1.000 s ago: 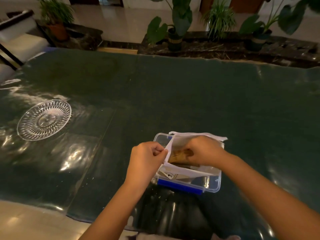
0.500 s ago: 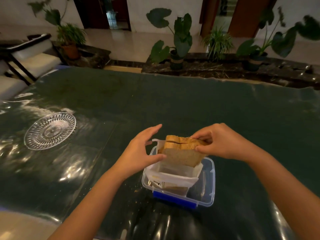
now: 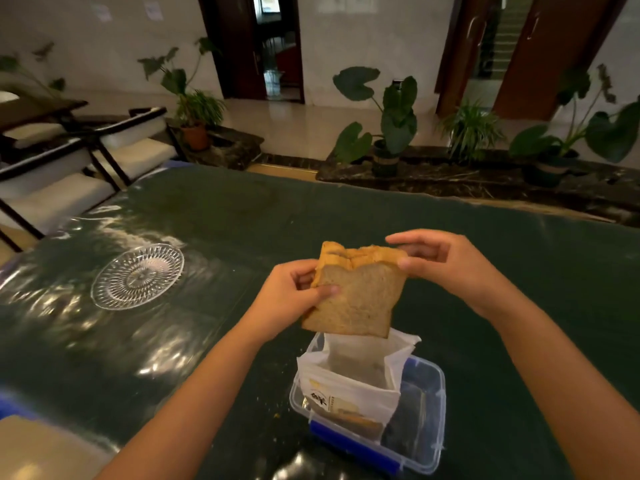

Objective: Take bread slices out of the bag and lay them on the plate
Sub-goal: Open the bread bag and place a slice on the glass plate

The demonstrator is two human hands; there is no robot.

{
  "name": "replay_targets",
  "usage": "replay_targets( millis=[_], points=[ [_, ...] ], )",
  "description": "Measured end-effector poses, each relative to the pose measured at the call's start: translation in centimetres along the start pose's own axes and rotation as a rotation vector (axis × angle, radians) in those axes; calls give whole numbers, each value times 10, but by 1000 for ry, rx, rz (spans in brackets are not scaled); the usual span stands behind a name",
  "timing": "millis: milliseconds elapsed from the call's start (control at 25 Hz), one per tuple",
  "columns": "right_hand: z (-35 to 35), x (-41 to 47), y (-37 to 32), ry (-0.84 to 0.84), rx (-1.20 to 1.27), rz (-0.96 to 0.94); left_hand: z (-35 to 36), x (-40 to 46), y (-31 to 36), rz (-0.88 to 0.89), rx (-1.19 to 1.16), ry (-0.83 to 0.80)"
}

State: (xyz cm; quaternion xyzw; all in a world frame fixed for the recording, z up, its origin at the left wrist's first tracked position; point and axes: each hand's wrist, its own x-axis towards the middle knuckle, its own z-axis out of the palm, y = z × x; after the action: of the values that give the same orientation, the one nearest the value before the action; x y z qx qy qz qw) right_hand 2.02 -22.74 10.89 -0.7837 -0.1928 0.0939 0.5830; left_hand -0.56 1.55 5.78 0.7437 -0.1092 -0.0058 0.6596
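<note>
A stack of brown bread slices (image 3: 360, 299) hangs in the air just above the open white bread bag (image 3: 349, 386). My left hand (image 3: 287, 299) grips the stack's left edge, thumb on the front slice. My right hand (image 3: 446, 268) pinches the top right corner with thumb and fingers. The bag stands upright in a clear plastic box (image 3: 426, 427) with a blue clip. More bread shows through the bag's lower part. The clear patterned glass plate (image 3: 138, 275) lies bare on the table, well to the left of my hands.
The table (image 3: 221, 216) has a dark green glossy cover with crumbs near the box. White-cushioned chairs (image 3: 69, 178) stand at the far left. Potted plants (image 3: 388, 133) line a low ledge behind the table's far edge.
The bread has risen fully out of the bag. My left hand let go of the bag's rim and took hold of the stack's left edge. The view tilted up.
</note>
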Motion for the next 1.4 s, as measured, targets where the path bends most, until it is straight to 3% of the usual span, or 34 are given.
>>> replay_targets(
  millis=[200,440,680,960,1400],
  points=[
    [34,6,21,-10,75,50,-22,0,-3,8,-168,105],
    [99,43,-12,-8,126,24,-85,-25,-1,-1,-222,149],
    [230,83,-53,-4,136,-11,-218,-72,-7,-77,-228,228],
    [379,116,-79,59,255,76,-358,-121,-10,-191,-176,283],
    [467,228,-57,127,303,218,-481,-75,-61,-289,-108,265]
  ],
)
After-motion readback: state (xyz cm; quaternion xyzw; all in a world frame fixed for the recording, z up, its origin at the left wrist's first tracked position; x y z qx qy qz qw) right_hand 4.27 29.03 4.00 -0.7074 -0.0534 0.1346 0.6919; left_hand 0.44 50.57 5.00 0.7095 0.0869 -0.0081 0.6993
